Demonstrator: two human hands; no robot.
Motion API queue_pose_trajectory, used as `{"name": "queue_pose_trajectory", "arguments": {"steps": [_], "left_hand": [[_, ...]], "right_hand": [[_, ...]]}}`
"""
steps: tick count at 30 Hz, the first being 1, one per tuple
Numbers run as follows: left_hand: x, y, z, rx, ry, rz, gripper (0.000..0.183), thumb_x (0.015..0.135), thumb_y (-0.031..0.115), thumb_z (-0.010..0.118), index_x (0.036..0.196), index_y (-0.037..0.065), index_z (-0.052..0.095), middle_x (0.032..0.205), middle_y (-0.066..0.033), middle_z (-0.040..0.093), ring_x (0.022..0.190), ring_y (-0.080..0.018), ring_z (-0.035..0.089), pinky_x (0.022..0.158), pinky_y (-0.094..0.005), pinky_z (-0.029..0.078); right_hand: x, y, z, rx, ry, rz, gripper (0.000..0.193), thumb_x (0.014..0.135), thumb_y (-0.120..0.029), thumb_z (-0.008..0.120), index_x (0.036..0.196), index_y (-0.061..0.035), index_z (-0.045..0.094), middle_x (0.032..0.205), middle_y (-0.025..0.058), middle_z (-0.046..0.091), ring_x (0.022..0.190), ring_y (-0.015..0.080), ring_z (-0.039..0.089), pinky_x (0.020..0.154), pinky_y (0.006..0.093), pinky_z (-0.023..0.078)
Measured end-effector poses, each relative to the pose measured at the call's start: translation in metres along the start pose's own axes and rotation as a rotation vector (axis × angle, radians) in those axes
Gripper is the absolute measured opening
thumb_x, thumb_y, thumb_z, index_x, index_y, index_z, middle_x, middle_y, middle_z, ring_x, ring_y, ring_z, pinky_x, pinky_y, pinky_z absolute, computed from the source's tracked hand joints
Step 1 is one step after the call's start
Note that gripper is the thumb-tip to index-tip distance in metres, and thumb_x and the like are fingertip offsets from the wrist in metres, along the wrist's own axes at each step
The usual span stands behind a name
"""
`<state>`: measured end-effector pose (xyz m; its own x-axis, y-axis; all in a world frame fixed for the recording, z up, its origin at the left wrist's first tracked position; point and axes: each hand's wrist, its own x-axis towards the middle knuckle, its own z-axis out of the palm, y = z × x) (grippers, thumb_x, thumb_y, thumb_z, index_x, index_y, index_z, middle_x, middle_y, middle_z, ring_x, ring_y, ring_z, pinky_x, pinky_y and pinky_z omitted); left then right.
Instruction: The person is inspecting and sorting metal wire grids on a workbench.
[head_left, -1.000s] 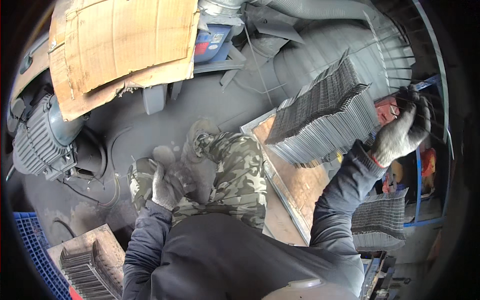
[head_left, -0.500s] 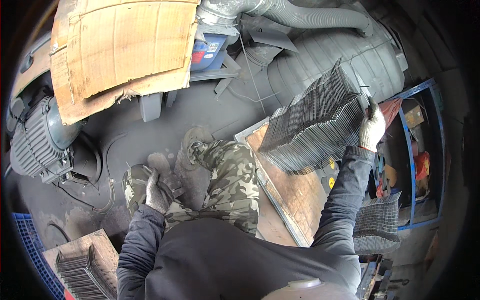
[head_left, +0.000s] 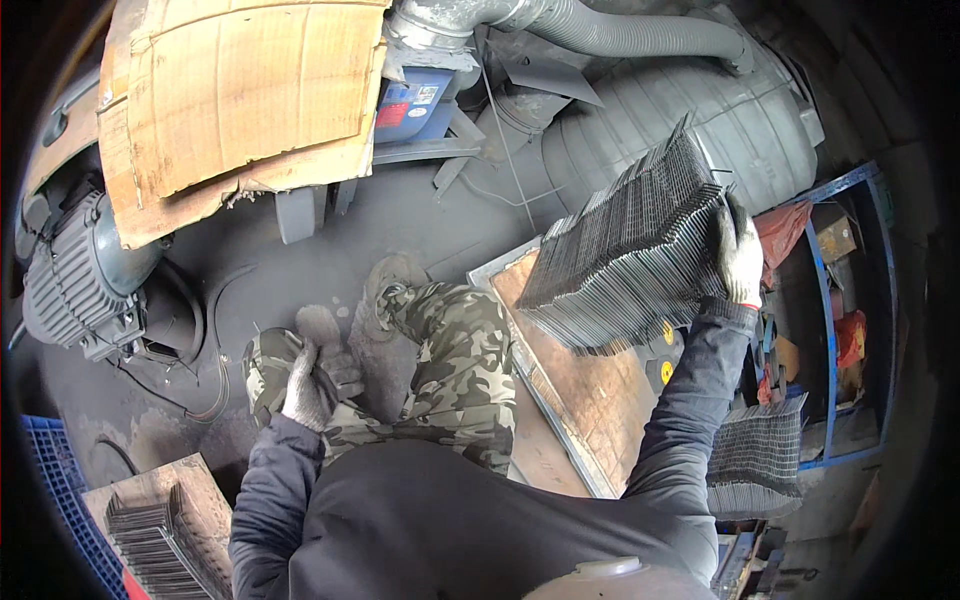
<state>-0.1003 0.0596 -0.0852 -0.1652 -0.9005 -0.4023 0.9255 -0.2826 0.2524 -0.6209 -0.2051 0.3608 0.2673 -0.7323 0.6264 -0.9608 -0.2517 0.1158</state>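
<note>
A long stack of bent dark metal mesh plates (head_left: 625, 245) leans in a row on a wooden board (head_left: 590, 405) to my right. At its right end, my right hand (head_left: 740, 258), in a whitish knitted glove, has its fingers stretched along the last plates. The thumb side is partly hidden in shadow, and no separate plate shows in the hand. My left hand (head_left: 318, 385), gloved with a dark, dirty palm, rests by my left knee. Its thumb stands apart from loosely bent fingers, with nothing visible between them.
More plates stand at the right (head_left: 755, 455) and on a small board at lower left (head_left: 160, 550). Around are a motor (head_left: 75, 275), a cardboard sheet (head_left: 250, 95), a large grey tank (head_left: 680, 140) and a blue shelf frame (head_left: 825, 330). Cables lie on the floor.
My right hand has shifted slightly down and its fingers lie closer against the stack's end. My left hand has turned a little, its fingers more bent, still beside the knee.
</note>
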Motion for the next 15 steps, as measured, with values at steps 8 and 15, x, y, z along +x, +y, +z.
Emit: {"name": "queue_pose_trajectory", "arguments": {"steps": [8,15], "left_hand": [[-0.227,0.103,0.045,1.395,0.787,0.822,0.021,0.102,-0.001,0.061,0.122,0.001,0.067,0.111,-0.0076,0.071,0.099,-0.0167,0.063,0.092,-0.0317,0.053],[-0.539,0.194,-0.158,2.561,1.925,0.218,0.040,0.111,0.031,0.051,0.138,0.005,0.066,0.144,-0.0263,0.065,0.124,-0.0471,0.065,0.100,-0.0495,0.056]], "right_hand": [[0.006,0.066,0.010,-0.183,-0.126,-0.136,0.045,0.113,-0.016,0.042,0.151,0.0056,0.056,0.149,0.0318,0.060,0.137,0.0424,0.061,0.117,0.0435,0.047],[-0.036,0.216,0.100,-0.577,-0.023,-0.238,0.048,0.113,-0.015,0.045,0.158,0.0001,0.052,0.154,0.0235,0.060,0.143,0.0335,0.058,0.122,0.0387,0.044]]}}
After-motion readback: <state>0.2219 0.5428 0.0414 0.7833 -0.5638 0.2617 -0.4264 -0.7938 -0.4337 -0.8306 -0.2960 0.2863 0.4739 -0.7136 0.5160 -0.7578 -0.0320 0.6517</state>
